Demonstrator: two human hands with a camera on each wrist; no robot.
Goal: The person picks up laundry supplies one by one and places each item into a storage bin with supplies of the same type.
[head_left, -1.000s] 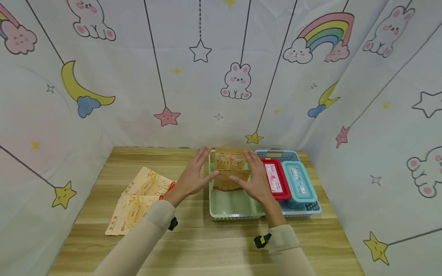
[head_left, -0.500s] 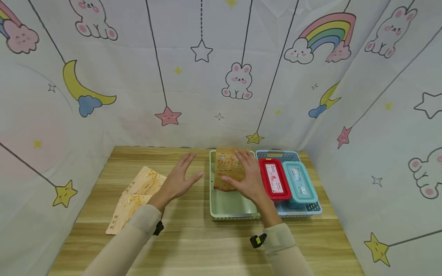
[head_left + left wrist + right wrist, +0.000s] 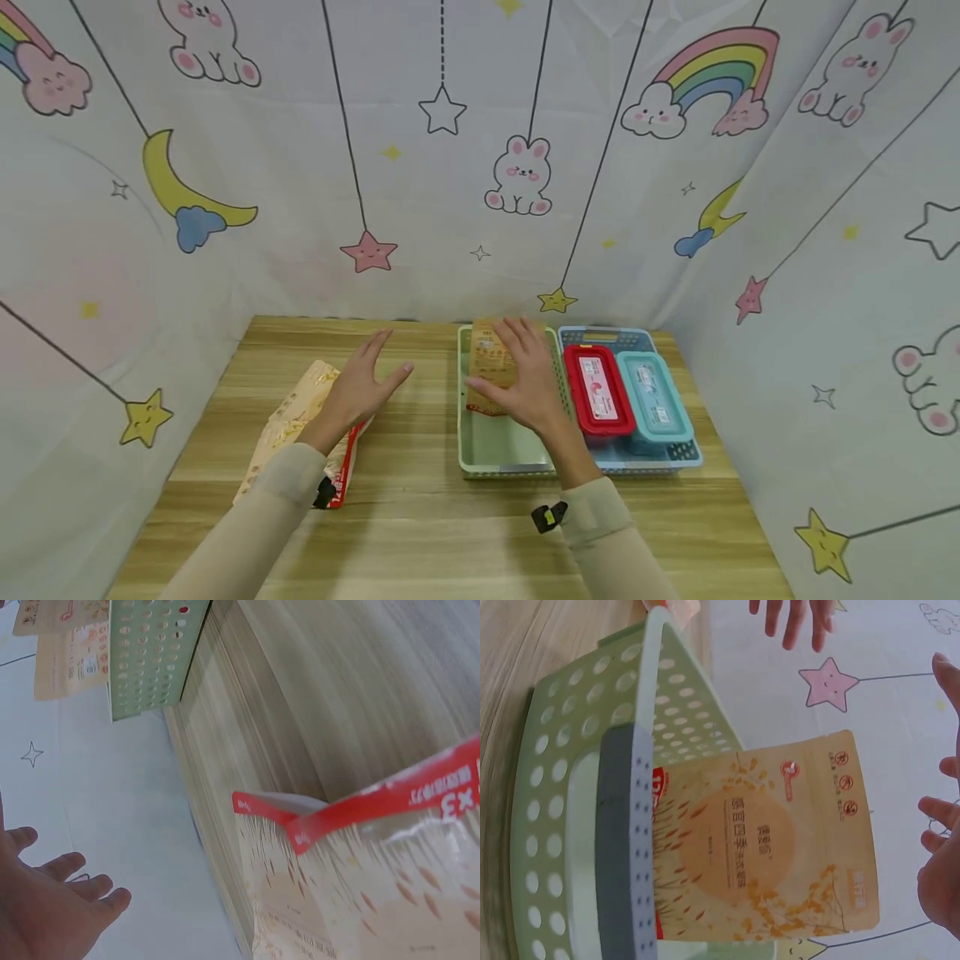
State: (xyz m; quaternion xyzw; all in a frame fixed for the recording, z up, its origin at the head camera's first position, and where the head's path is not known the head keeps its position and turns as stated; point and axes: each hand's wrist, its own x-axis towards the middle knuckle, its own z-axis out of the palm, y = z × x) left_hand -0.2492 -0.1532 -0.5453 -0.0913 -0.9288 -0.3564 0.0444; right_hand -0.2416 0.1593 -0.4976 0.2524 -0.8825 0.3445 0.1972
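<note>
Left hand: The left hand [image 3: 358, 387] is above the counter [image 3: 420, 508], beside the flat pouches; its fingers are extended and spread, and they hold nothing.
Right hand: The right hand [image 3: 531, 387] is above the green basket [image 3: 487, 446], in front of the upright pouch; its fingers are extended and parted. The right wrist view shows the hand apart from the pouch, with nothing in its hold.
Upright pouch: The upright pouch [image 3: 765, 840] stands on its red edge in the rear part of the green basket; its top projects above the rim.
Pouch print: Large characters read 感官四季, followed by 洗衣凝珠. Three round pictograms are near the top corner; writing on the red edge is partly hidden.
Second pouch: In the left wrist view, a second pouch [image 3: 71, 667] overlaps the first and projects above the basket rim.
Flat pouches: Two flat pouches [image 3: 397, 900] overlap on the counter at the left, partly under the left arm. One red strip reads "×3"; the smaller lettering cannot be read with certainty.
Blue basket: The blue basket [image 3: 684, 453] is just beside the green basket and contains a red-lidded box [image 3: 577, 379] and a turquoise-lidded box [image 3: 677, 412]. Each lid bears a label; the text is too small to read.
Backdrop: White fabric [image 3: 300, 158] printed with rabbits, stars, moons and a rainbow.
</note>
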